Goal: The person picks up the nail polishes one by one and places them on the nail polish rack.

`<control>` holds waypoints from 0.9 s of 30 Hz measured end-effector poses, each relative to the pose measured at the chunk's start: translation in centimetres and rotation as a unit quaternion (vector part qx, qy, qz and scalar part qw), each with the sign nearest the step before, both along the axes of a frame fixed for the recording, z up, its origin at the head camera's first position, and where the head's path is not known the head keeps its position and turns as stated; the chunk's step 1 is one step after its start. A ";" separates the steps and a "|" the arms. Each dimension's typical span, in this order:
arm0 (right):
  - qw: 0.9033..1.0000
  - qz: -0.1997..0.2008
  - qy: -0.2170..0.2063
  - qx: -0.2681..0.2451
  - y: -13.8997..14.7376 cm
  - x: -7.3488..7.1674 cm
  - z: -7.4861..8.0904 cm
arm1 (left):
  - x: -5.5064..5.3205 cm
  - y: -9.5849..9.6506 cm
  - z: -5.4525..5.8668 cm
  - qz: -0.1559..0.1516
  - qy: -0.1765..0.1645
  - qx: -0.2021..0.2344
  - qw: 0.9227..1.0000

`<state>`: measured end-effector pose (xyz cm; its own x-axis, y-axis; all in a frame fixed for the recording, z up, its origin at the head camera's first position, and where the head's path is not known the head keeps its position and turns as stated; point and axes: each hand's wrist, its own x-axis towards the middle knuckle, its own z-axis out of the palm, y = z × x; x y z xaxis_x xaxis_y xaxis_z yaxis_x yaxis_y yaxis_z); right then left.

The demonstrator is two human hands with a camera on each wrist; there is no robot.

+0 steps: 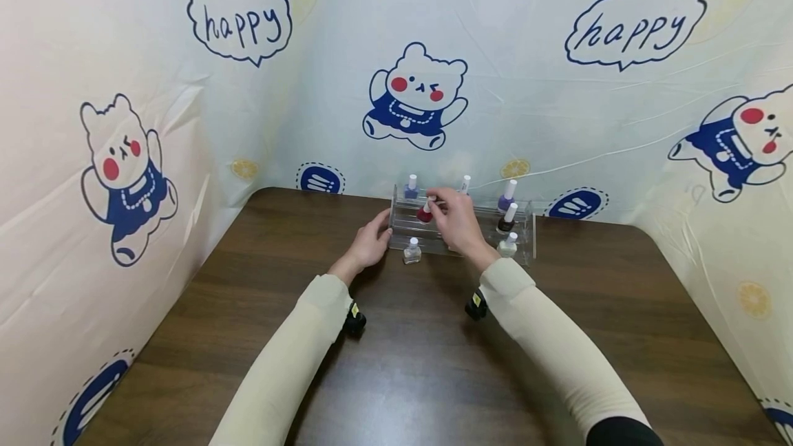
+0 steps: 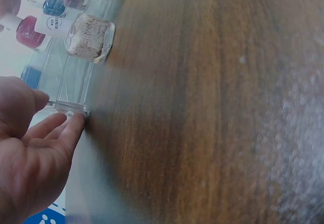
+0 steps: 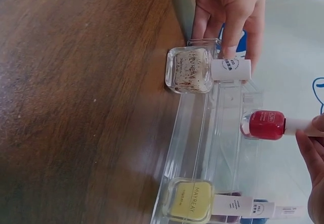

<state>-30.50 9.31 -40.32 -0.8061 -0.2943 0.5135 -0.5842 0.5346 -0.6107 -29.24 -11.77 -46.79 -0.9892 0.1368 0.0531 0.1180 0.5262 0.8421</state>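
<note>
A clear tiered rack [image 1: 405,226] stands at the table's back edge, holding nail polish bottles. My right hand [image 1: 460,222] pinches the white cap of a red nail polish bottle [image 3: 267,125], which is over the middle tier at the left. At the rack's left end my left hand [image 1: 369,243] grips the end panel, thumb and fingers on either side. Close to it, a speckled nail polish bottle [image 2: 91,37] stands at the front left. A yellow nail polish bottle [image 3: 192,201] is in the front row, hidden behind my right hand in the head view.
On the rack's right side are a purple bottle [image 1: 505,199], a dark bottle [image 1: 505,223] and a pale bottle [image 1: 507,248]. A blue bottle [image 1: 411,191] is at the back left. The brown table [image 1: 409,363] meets a printed cloth [image 1: 347,88] behind the rack.
</note>
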 end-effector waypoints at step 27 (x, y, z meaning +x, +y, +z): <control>0.999 0.021 -0.011 0.049 -1.6 -1.6 1.3 | -0.1 -0.1 0.0 0.001 0.004 -0.013 1.000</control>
